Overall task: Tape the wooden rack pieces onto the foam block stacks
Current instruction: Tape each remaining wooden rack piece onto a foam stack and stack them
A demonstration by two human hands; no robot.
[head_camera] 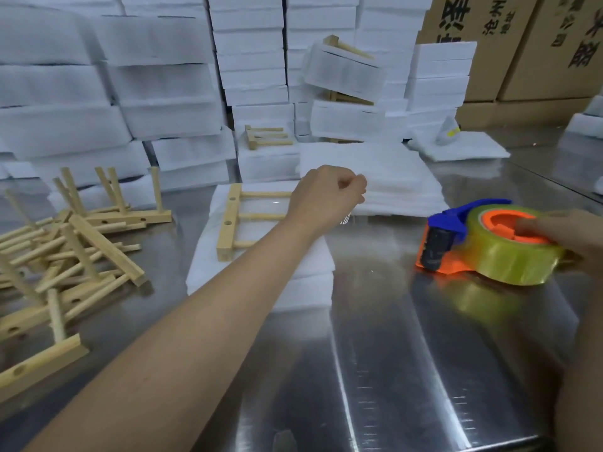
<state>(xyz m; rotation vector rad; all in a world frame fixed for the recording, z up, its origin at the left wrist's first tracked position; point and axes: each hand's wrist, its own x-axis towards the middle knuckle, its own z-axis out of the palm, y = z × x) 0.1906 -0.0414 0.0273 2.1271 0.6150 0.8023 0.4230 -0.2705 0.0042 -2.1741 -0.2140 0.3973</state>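
Observation:
A wooden rack piece lies flat on a white foam block stack at the table's middle. Clear tape glints across its pegs. My left hand reaches over the stack's right end, fingers pinched shut on a clear tape strip that shows just below the palm. At the right, my right hand grips an orange and blue tape dispenser with a yellowish roll, resting on the steel table. The hand covers the rack's peg tips.
A loose heap of wooden rack pieces lies at the left. Foam sheets are piled behind my left hand, and another rack piece sits on foam further back. Foam stacks wall the rear; cardboard boxes stand at the back right.

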